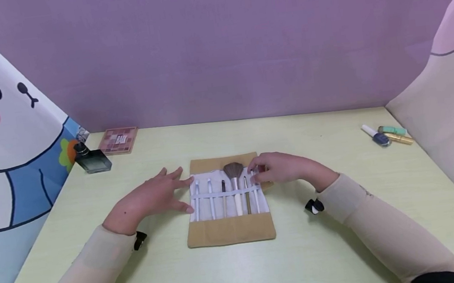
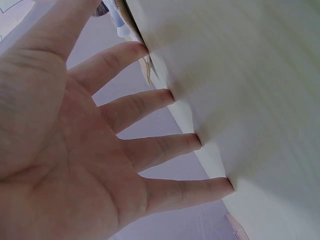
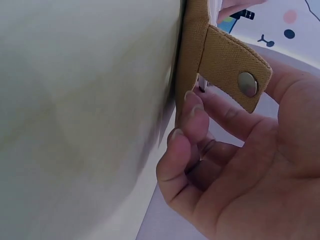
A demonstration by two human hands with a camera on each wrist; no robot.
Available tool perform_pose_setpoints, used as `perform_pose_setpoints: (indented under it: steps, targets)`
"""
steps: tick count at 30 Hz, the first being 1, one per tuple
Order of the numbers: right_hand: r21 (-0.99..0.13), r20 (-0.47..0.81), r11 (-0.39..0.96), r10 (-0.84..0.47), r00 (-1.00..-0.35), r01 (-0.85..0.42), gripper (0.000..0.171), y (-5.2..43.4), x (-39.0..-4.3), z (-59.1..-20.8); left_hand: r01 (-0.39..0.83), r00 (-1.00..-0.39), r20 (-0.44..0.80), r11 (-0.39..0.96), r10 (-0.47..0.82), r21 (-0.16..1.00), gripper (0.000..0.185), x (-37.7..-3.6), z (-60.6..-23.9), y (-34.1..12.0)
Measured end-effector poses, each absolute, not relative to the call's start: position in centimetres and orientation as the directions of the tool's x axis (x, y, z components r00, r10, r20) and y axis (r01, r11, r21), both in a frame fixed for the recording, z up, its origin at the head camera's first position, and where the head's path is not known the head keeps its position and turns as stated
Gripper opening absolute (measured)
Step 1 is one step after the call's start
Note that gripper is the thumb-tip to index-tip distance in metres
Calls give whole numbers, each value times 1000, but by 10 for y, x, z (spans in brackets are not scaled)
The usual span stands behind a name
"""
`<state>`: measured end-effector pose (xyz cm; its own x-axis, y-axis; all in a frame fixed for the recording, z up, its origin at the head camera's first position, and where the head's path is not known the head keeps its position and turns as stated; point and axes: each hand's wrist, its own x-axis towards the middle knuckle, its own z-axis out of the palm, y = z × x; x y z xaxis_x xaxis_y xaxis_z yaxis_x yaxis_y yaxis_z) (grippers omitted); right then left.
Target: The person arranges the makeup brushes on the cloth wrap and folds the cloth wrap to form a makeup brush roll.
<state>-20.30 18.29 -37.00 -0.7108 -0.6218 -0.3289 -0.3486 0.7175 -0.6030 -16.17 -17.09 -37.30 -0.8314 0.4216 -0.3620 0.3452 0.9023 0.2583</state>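
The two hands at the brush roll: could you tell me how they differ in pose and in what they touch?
The left hand lies flat with straight, spread fingers at the left edge of the brush roll; the right hand has curled fingers at its right edge. The left hand holds nothing, while the right hand's fingers touch the snap strap. Both wear beige sleeves.

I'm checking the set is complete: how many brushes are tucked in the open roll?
6, side by side under the white band of the brush roll: five thin brushes at, and one big fluffy brush. The right hand may hide another.
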Motion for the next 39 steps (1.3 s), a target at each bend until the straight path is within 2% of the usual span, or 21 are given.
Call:
perform_pose_setpoints:
  steps: [6,10,13,16,20,25,32,39]
  targets:
    - [-585,-346,742,-593,-727,-327,41,185,-203,-367,358,-837,-344,901,426,246,92,-160,-374,-172]
    - [-554,-323,768,-553,-768,-321,42,190,-200,-359,433,-834,-276,877,478,209,90,-159,-375,-173]
    - [-525,-271,779,-535,-800,-342,42,191,-195,-350,528,-804,-201,828,559,191,92,-162,-377,-173]
    - [-517,-226,775,-534,-815,-364,44,187,-187,-342,612,-749,-176,768,639,187,96,-169,-376,-173]
    - [-532,-197,753,-554,-808,-386,41,178,-171,-336,670,-675,-228,712,702,210,104,-185,-373,-171]
    - [-527,-173,728,-597,-784,-438,37,169,-155,-333,679,-613,-301,682,730,271,117,-199,-371,-165]
    - [-519,-114,700,-625,-772,-490,33,164,-148,-335,607,-578,-404,705,709,368,122,-206,-368,-157]
    - [-526,-89,701,-608,-789,-481,30,167,-147,-340,571,-542,-460,710,703,413,116,-209,-369,-151]
